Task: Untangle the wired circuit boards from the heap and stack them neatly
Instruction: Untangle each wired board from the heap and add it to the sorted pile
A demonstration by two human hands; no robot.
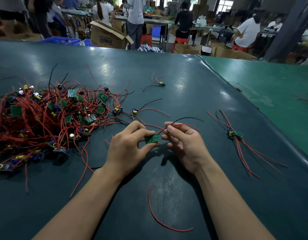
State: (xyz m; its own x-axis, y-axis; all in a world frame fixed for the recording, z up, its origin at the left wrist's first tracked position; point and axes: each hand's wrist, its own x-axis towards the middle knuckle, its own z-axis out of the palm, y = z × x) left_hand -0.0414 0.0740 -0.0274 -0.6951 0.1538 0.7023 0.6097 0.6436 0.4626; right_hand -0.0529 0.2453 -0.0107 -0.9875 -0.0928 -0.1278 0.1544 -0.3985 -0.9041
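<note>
A small, flat green board sits pinched between the thumb and curled fingers of the left hand, its thin red and black wires arching up and away through the pinched fingertips of the right hand, just beside the board's right edge. Both hands hover close together above a smooth, dark green mat with a dull sheen. Well left of the fingers sprawls the heap, a dense knot of glossy red wire studded with green rectangles and small blue and yellow cylindrical parts. Just beyond the fingertips lie two loose boards at the heap's fringe; a third rests farther off. Right of the right hand, apart, a short stack lies with its wires fanned out on both sides. Nearer the person, below the wrists, a single red wire curves across the mat.
</note>
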